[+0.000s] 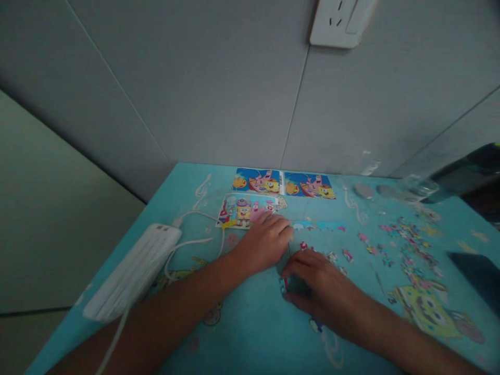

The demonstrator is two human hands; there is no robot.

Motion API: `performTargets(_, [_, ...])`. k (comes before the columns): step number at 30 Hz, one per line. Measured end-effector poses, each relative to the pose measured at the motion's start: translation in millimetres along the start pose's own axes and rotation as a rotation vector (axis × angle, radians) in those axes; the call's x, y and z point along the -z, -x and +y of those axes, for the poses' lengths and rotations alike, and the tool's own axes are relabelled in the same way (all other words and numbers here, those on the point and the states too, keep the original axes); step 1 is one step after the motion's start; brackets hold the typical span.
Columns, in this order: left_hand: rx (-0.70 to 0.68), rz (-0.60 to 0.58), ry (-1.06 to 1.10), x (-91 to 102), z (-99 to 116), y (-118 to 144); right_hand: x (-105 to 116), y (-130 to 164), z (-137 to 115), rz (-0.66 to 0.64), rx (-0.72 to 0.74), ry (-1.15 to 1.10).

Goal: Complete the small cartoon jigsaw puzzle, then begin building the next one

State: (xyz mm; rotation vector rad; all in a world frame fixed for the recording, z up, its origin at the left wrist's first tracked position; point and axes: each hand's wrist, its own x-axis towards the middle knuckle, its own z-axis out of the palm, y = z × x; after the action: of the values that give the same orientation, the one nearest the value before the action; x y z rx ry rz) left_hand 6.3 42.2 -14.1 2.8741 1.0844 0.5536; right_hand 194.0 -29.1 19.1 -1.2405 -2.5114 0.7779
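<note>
My left hand (270, 240) rests over the lower right corner of a cartoon picture card (242, 211), fingers close together and laid down, thumb hidden. At its fingertips begins a narrow strip of joined puzzle pieces (318, 225), blue with pink at the end. My right hand (318, 276) is bent just below it, with thumb and index finger on either side of a small red and teal puzzle piece (284, 285). The palm hides part of what lies under it. Loose puzzle pieces (332, 257) show just beyond the right knuckles.
Many loose pieces (414, 245) are scattered at the right. Two blue picture cards (308, 186) lie by the wall. A white power strip (136, 268) with a cable is at the left. A clear plastic container (420, 187) and a dark flat object (478, 276) sit at the right.
</note>
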Motion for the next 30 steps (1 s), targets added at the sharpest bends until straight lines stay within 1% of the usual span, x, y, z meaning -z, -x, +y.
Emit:
performTargets(3, [0.000,-0.003,0.008,-0.7,-0.7,0.3,-0.8,0.3,-2.1,0.002,0.015,-0.073])
performTargets(5, [0.000,0.006,0.022,-1.8,-1.5,0.5,1.5,-1.8,0.8,0.014,0.014,-0.118])
performTargets(6, [0.002,0.013,0.033,-2.2,-1.7,0.6,4.1,-3.8,4.5,0.039,-0.004,-0.129])
performTargets(8, [0.013,0.027,0.060,-2.4,-2.0,0.4,12.3,-9.1,16.1,0.129,-0.084,-0.121])
performTargets(10, [0.027,0.042,0.083,-1.4,-1.8,-0.4,22.7,-14.8,31.0,0.230,-0.211,-0.105])
performTargets(11, [0.033,0.047,0.093,-0.6,-1.7,-0.8,27.5,-17.4,38.3,0.255,-0.272,-0.121])
performTargets(14, [0.047,0.055,0.128,0.8,-1.6,-1.7,35.7,-24.0,52.9,0.281,-0.387,-0.224])
performTargets(16, [0.068,0.069,0.152,-0.3,-2.4,-1.5,34.8,-28.4,54.9,0.273,-0.422,-0.291])
performTargets(19, [0.094,0.102,0.170,-4.4,-4.5,-0.1,28.4,-36.1,50.5,0.267,-0.433,-0.330])
performTargets(21, [0.098,0.112,0.170,-6.7,-5.8,0.5,23.9,-41.4,47.4,0.282,-0.419,-0.308])
performTargets(25, [0.087,0.094,0.166,-6.2,-6.4,-0.2,17.7,-47.4,46.9,0.330,-0.365,-0.179])
performTargets(30, [0.054,0.069,0.159,-2.2,-4.9,-0.5,15.5,-39.3,51.3,0.386,-0.284,-0.028])
